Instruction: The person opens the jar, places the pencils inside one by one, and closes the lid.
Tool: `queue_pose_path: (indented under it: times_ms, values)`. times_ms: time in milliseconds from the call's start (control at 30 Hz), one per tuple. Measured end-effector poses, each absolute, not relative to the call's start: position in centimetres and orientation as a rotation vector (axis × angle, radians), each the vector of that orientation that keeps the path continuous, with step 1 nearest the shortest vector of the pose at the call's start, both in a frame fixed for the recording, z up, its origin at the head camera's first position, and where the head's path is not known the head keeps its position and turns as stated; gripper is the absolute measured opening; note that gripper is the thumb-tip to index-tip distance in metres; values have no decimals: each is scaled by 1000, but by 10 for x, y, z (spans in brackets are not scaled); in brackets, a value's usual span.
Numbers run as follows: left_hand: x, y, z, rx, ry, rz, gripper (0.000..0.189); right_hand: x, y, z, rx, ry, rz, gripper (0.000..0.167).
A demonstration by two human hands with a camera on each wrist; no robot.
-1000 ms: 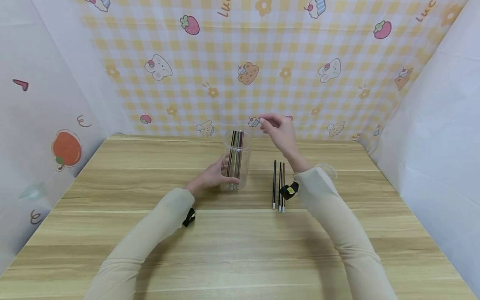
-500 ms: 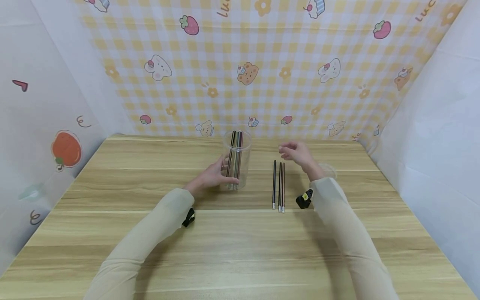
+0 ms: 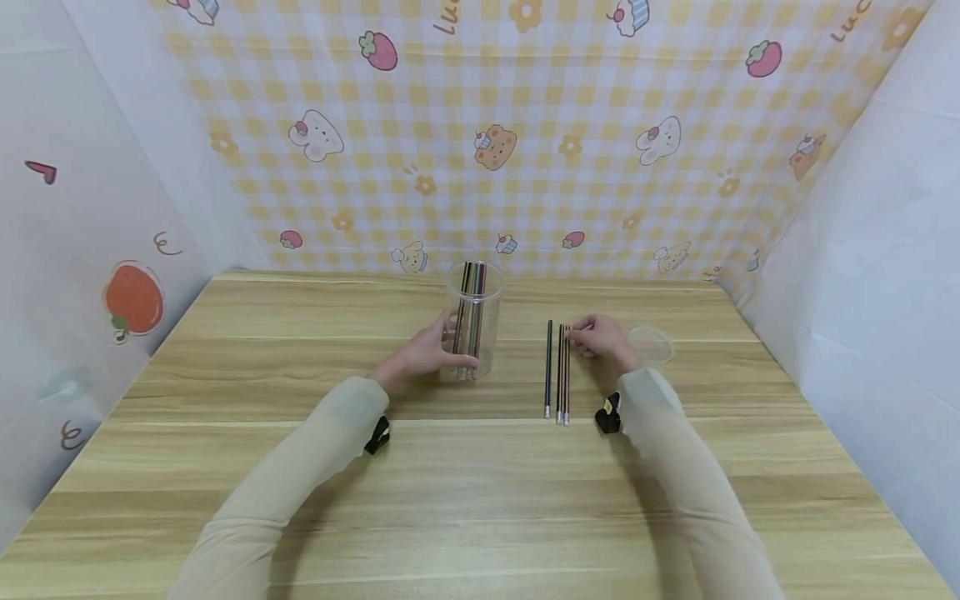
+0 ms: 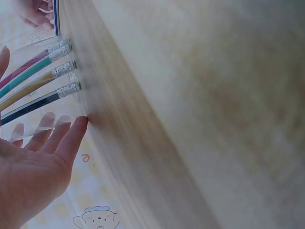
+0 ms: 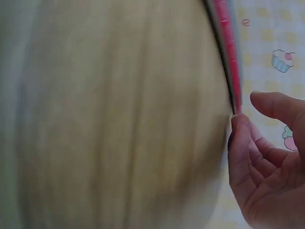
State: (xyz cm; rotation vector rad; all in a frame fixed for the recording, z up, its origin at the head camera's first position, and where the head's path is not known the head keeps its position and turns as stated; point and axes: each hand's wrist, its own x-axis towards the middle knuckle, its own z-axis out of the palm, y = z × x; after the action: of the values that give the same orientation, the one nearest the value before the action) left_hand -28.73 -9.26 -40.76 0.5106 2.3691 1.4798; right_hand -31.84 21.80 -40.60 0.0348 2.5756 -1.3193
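Loose pencils: The close group of pencils (image 3: 563,379) lies on the bench (image 3: 480,508), eraser ends toward the person; one dark pencil (image 3: 548,371) lies just beside it, on the cup's side.
Right hand: The right hand (image 3: 600,336) is at the far ends of that group; its wrist view shows a fingertip touching or nearly touching a pencil's tip, though contact cannot be told for certain.
Right grip: Moderately wide, the thumb standing apart from the curved fingers, with nothing pinched.
Clear cup: The clear cup (image 3: 491,329) stands upright on the bench; the pencils inside (image 3: 470,321) rest eraser ends down, red, teal, yellow and black among them.
Left grip: The left hand (image 3: 431,350) holds the cup low on its wall, thumb in front.
Just changed: A second ago the right hand was raised nearer the cup; it has come down to the loose pencils, while cup and left hand look unmoved.
Meaning: The right hand's work appears to have shifted from cup to loose pencils, with the cup kept steady.
Farther out: A clear disc (image 3: 651,344) lies near the right wrist; patterned cloth (image 3: 420,125) hangs behind.
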Motion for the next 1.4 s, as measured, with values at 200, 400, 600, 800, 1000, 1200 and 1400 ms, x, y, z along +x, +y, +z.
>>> queue_pose_path:
  times_ms: [200, 400, 600, 800, 1000, 1200, 1400]
  values:
    - [-286, -93, -406, 509, 2365, 1485, 105, -321, 215, -408, 40, 2635, -1219, 28]
    - [-286, -92, -405, 507, 2374, 1469, 104, -323, 212, -405, 31, 2644, -1118, 27]
    - [-286, -92, -405, 500, 2370, 1470, 102, -324, 208, -404, -22, 2694, -965, 26]
    - [-285, -92, -405, 497, 2369, 1477, 101, -325, 207, -403, -70, 2726, -856, 20]
    - [-286, -92, -406, 494, 2354, 1495, 103, -325, 217, -401, -42, 2726, -948, 27]
    - [-285, -92, -404, 475, 2332, 1515, 101, -322, 234, -393, 0, 2632, -1251, 36]
    - [-271, -89, -382, 465, 2304, 1517, 98, -318, 249, -391, -24, 2561, -1471, 38]
